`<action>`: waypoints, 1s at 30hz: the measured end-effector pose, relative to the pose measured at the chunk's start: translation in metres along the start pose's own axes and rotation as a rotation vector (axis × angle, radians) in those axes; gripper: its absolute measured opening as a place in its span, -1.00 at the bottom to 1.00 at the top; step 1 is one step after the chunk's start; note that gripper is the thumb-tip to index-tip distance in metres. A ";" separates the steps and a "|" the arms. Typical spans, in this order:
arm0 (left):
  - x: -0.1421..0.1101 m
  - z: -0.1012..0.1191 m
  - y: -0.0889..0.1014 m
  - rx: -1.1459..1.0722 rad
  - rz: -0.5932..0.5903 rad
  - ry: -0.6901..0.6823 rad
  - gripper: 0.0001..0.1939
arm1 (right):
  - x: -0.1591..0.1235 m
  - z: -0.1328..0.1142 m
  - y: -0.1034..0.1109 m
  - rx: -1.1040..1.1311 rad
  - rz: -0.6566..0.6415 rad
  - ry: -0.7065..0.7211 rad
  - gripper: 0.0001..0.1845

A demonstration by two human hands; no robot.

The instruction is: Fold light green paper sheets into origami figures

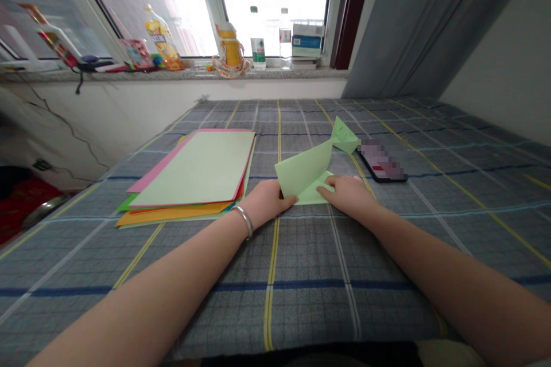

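Observation:
A folded sheet of light green paper [305,171] rests on the plaid cloth between my hands, one flap standing up at a slant. My left hand [267,202], with a silver bangle at the wrist, grips its lower left corner, thumb on top and fingers mostly hidden behind the flap. At the right edge my right hand [349,194] holds the paper down, thumb and curled fingers against it. Just beyond lies a smaller folded green paper piece [344,136]. To its right is a phone [382,160] with a blurred screen.
A stack of coloured paper [196,169], pale green on top, lies to the left on the plaid cloth [215,298]. Along the windowsill [193,73] stand a yellow drink bottle [161,37], a yellow cup [231,46], clear bottles and boxes. A grey curtain [408,23] hangs at right.

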State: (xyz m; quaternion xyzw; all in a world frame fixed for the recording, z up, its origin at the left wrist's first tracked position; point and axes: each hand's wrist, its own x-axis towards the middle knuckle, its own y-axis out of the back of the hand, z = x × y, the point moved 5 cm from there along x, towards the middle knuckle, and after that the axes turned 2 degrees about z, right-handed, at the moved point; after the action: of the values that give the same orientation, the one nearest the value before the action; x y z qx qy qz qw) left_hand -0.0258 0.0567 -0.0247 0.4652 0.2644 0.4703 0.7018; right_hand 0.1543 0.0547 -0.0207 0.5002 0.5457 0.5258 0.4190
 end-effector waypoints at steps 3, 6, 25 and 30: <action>-0.001 0.002 0.001 0.011 0.006 -0.009 -0.66 | 0.001 -0.001 0.000 -0.004 0.007 -0.004 -0.54; -0.001 0.003 0.001 0.027 -0.008 -0.004 -0.68 | 0.002 -0.002 -0.001 -0.013 0.000 -0.007 -0.55; -0.003 -0.012 0.012 -0.218 -0.014 0.093 -0.65 | 0.003 -0.001 -0.002 -0.017 -0.031 -0.028 -0.56; -0.004 -0.015 0.013 -0.331 0.087 0.150 -0.42 | 0.003 -0.002 -0.001 -0.009 -0.043 -0.029 -0.55</action>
State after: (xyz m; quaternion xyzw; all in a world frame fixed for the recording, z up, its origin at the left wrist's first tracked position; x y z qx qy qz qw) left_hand -0.0453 0.0611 -0.0196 0.3178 0.2145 0.5706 0.7262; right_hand 0.1521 0.0573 -0.0217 0.4939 0.5481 0.5117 0.4403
